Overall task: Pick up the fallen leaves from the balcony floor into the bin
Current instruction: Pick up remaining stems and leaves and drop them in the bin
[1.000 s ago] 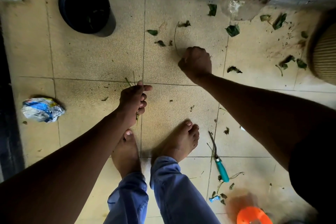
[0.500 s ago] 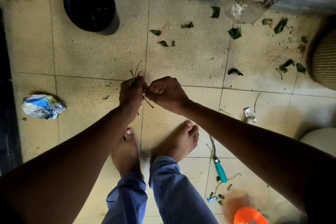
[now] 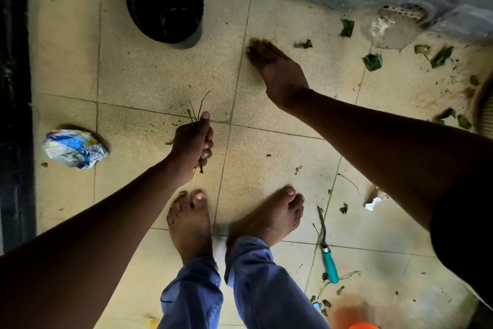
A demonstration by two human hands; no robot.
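My left hand (image 3: pixel 192 142) grips a small bunch of green stems and leaves (image 3: pixel 196 109) above the tiled floor, thumb up. My right hand (image 3: pixel 272 64) is stretched out flat and blurred over the floor, fingers reaching toward the spot right of the black bin (image 3: pixel 164 0); whether it touches a leaf is unclear. The bin stands at the back by the grey wall. Several green leaves (image 3: pixel 372 61) lie scattered at the back right, one (image 3: pixel 346 27) near the drain.
My bare feet (image 3: pixel 269 215) stand mid-floor. A crumpled blue-and-white wrapper (image 3: pixel 74 148) lies left. A teal-handled tool (image 3: pixel 326 251) lies right of my feet with leaf scraps. A drain cover (image 3: pixel 402 12) sits at the wall, an orange object (image 3: pixel 360 324) at the bottom edge.
My right hand left the left hand, where it passed stems over, and reached forward to the floor near the bin. The left hand kept the bunch and stayed roughly in place.
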